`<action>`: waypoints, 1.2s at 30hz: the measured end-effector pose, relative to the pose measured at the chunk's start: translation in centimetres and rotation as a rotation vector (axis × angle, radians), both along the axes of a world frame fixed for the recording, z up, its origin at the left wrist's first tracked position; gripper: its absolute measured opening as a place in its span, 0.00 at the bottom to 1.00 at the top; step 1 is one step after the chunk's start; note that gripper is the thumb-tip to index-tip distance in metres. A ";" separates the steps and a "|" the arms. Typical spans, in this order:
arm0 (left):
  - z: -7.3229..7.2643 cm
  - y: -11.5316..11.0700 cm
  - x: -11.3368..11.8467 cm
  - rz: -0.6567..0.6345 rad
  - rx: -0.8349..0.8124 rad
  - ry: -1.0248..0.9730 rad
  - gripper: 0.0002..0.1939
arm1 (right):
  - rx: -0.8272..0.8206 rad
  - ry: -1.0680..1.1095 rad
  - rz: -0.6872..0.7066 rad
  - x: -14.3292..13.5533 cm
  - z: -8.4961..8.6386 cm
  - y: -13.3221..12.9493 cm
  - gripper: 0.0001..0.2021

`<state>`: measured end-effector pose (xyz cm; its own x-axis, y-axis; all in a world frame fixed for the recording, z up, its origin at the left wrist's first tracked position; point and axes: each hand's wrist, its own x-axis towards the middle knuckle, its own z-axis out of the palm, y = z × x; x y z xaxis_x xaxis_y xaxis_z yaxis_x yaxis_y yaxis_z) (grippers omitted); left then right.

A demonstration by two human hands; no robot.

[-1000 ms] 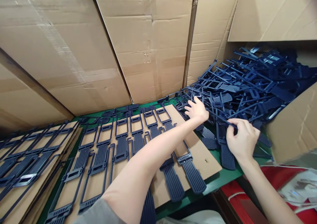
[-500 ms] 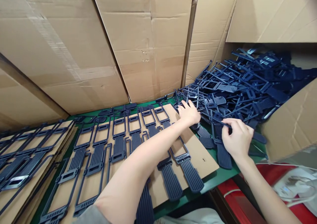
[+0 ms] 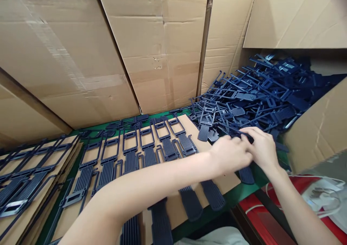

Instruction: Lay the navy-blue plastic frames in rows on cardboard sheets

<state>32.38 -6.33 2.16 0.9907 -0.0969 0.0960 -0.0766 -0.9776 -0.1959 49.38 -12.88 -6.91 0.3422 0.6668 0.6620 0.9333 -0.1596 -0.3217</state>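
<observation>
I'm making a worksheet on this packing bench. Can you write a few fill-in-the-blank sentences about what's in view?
1. The plastic parts laid in rows on the cardboard sheet are dark ____.
2. The bench top under the sheet is ____.
3. The loose pile of parts lies to the person's ____.
4. The left hand and right hand meet at the pile's near ____.

Missing words: blue; green; right; edge

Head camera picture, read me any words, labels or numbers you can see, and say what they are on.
No text can be read anywhere.
Cardboard boxes: plain, only tape and creases.
Dark blue plastic parts: no markings show.
White item at lower right: too blurred to tell.
</observation>
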 end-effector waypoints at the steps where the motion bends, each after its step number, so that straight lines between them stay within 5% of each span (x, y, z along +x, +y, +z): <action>1: -1.1 -0.6 0.2 -0.106 0.008 -0.006 0.13 | -0.042 0.022 0.001 0.2 0.5 0.0 0.12; 4: -4.1 -1.1 1.1 -0.138 0.002 -0.004 0.27 | -0.177 0.018 -0.089 0.7 2.0 -0.2 0.15; 8: -5.9 -0.4 2.5 -0.050 0.010 -0.021 0.24 | -0.299 -0.071 -0.179 0.8 4.1 -0.2 0.16; 17: -5.3 1.4 2.2 -0.094 0.050 -0.116 0.22 | -0.298 -0.159 -0.311 0.2 6.0 0.0 0.16; 36: -4.9 1.8 3.0 -0.452 0.077 -0.075 0.15 | 0.019 0.112 -0.216 1.7 2.4 2.5 0.17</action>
<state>35.38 -4.51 -2.73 0.8380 -0.5269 0.1416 -0.4745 -0.8319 -0.2877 51.10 -10.37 -4.48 0.5473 0.5578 0.6239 0.8366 -0.3445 -0.4258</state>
